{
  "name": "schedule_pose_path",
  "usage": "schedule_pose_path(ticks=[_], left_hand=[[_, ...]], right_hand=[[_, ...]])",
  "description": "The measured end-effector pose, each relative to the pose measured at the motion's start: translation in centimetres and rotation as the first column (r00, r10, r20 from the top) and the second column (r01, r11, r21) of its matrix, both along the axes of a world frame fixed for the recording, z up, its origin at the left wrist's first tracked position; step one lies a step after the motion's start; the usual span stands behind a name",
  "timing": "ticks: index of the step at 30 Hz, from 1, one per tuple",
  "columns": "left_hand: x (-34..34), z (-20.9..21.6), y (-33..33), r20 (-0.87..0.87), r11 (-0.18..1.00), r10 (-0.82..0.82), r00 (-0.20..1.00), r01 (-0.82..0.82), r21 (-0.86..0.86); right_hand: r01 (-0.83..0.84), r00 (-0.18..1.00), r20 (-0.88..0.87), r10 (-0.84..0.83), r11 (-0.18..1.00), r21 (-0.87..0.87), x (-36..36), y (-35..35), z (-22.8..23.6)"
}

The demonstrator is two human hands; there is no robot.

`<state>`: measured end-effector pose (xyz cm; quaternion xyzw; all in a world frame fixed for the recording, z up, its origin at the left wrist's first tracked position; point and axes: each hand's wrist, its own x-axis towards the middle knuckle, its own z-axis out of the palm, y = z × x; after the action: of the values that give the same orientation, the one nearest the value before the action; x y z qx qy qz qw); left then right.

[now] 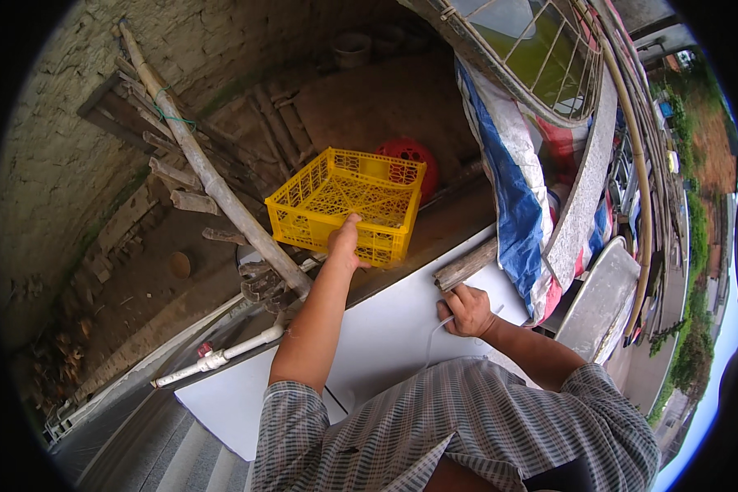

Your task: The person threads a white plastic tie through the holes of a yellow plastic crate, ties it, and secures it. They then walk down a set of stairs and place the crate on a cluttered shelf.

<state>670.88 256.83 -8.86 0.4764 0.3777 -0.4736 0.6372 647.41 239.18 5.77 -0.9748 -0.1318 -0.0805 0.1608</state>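
My left hand (346, 243) grips the near wall of a yellow plastic crate (369, 238), thumb over the rim. The crate has lattice sides and hangs tilted beyond a white panel (377, 328), with nothing visible inside. My right hand (470, 311) is closed, fingers curled, over the panel and just below the end of a wooden log (466, 264). A thin pale cord (431, 340) runs past its fingers. Whether those fingers hold the cord or anything else is hidden.
A bamboo ladder-like frame (213, 180) leans at left, above a white pipe (221, 359). Behind the crate sits a red basket (410, 160). Striped tarpaulin (512, 213) and a wire-barred frame (541, 49) stand at right. A bucket (353, 51) is far back.
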Motion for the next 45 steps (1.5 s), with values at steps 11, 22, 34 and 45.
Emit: schedule_pose_path(ticks=[11,22,34,45], left_hand=[[0.1,0.7,0.0,0.026,1.000,-0.003,1.000,0.003,0.010],[0.1,-0.3,0.0,0.027,1.000,0.002,1.000,-0.002,-0.002],[0.2,-0.7,0.4,0.065,0.999,0.047,0.997,-0.048,0.008],[0.4,0.7,0.2,0.044,0.998,-0.024,0.999,0.022,0.057]], right_hand=[[0.014,1.000,-0.001,-0.014,1.000,0.004,0.1,0.1,-0.2],[0.021,1.000,-0.007,-0.021,1.000,0.005,0.0,0.3,0.0],[0.011,0.999,-0.033,-0.010,0.999,0.030,-0.3,0.2,-0.5],[0.028,0.999,-0.014,-0.028,1.000,0.009,0.1,0.4,0.0]])
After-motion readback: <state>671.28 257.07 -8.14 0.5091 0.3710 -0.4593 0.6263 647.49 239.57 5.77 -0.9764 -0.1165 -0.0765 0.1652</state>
